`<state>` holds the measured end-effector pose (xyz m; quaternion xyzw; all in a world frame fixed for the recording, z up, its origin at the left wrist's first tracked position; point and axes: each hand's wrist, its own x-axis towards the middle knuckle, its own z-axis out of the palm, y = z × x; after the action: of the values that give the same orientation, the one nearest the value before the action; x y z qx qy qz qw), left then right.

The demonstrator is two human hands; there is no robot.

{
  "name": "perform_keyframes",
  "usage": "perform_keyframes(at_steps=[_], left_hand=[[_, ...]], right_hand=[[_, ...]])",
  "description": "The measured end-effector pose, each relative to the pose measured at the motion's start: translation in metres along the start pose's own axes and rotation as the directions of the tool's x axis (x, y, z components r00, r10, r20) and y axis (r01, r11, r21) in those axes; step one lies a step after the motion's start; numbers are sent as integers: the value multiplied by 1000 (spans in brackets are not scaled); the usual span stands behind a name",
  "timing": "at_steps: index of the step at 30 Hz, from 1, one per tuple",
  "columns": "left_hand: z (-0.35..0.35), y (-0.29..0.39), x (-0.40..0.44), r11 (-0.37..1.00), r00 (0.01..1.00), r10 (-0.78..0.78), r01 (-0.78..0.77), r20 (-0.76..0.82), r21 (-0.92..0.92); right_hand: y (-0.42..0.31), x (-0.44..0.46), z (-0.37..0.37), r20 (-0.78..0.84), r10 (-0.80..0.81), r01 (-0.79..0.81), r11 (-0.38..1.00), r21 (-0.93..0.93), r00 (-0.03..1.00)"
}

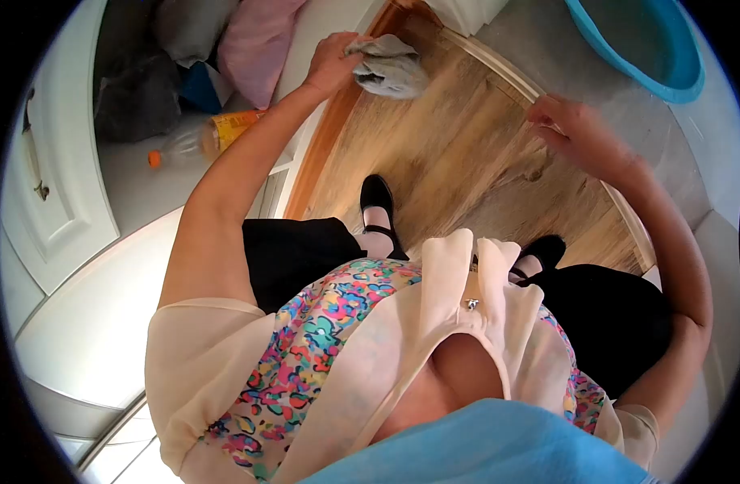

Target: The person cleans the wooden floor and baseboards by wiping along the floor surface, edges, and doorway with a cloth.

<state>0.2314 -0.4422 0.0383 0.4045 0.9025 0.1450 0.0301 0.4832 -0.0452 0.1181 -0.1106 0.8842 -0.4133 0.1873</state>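
Observation:
Fingers of my left hand [333, 64] are closed on one edge of a crumpled grey cloth [392, 71]. The cloth hangs above the wooden floor at the top middle. On the right, my right hand [578, 135] is over the edge strip of the floor, its fingers curled in a loose fist. Nothing shows in it. The two hands are well apart, and the right one does not touch the cloth.
An open cabinet at the left holds dark bags [137, 97], a pink bag [259, 48] and a bottle with an orange cap [194, 145]. Its white door [63, 173] stands open. A blue basin [687, 73] is at the upper right. My feet are on the wooden floor [458, 153].

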Motion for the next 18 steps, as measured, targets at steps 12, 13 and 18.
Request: perform_keyframes(at_steps=[12,13,18], left_hand=[[-77,47,41,-202,627,-212,723,750,-661],[-79,48,40,-149,598,-280,746,751,-649],[-7,-7,26,-135,436,-654,737,618,-663]], right_hand=[[-12,-33,11,-41,126,-128,990,-54,991],[-12,-36,14,-43,127,-130,990,-55,991],[-13,-40,13,65,271,-256,950,-181,960]])
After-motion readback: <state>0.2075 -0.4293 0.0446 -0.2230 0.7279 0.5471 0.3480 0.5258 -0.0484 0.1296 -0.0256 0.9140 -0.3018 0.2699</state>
